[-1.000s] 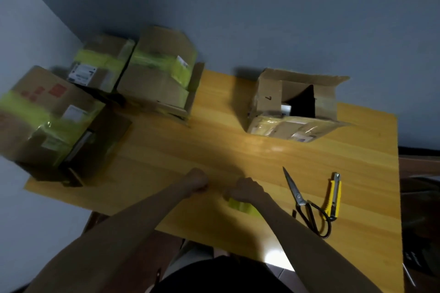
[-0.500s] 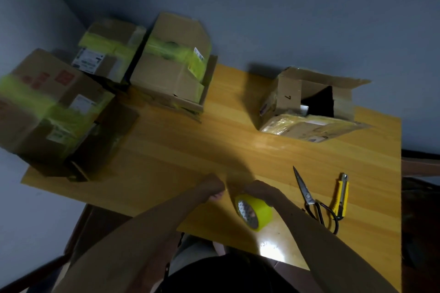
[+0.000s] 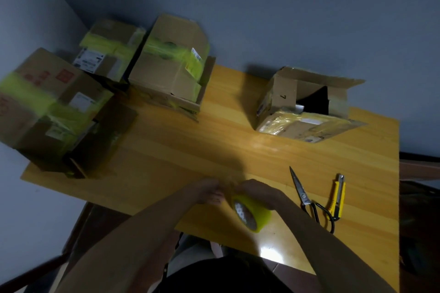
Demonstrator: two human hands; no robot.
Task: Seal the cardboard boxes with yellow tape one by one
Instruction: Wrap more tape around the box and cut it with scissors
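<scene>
A roll of yellow tape (image 3: 256, 212) is held just above the near edge of the wooden table (image 3: 190, 154). My right hand (image 3: 258, 194) grips the roll from above. My left hand (image 3: 210, 194) is curled right beside it, fingers at the roll's edge; whether it pinches the tape end is too blurred to tell. An open cardboard box (image 3: 307, 104) with raised flaps sits at the back right of the table. Three boxes wrapped with yellow tape stand at the left: one at the near left (image 3: 47, 112), one behind it (image 3: 109, 50) and one at the middle back (image 3: 173, 66).
Scissors (image 3: 307, 200) and a yellow utility knife (image 3: 338, 197) lie on the table to the right of my hands. A blue-grey wall rises behind the table. The near-left box overhangs the table's left edge.
The tape roll rose from under my right hand on the table into view, tilted on its side. My left hand closed in on it. The view shifted slightly.
</scene>
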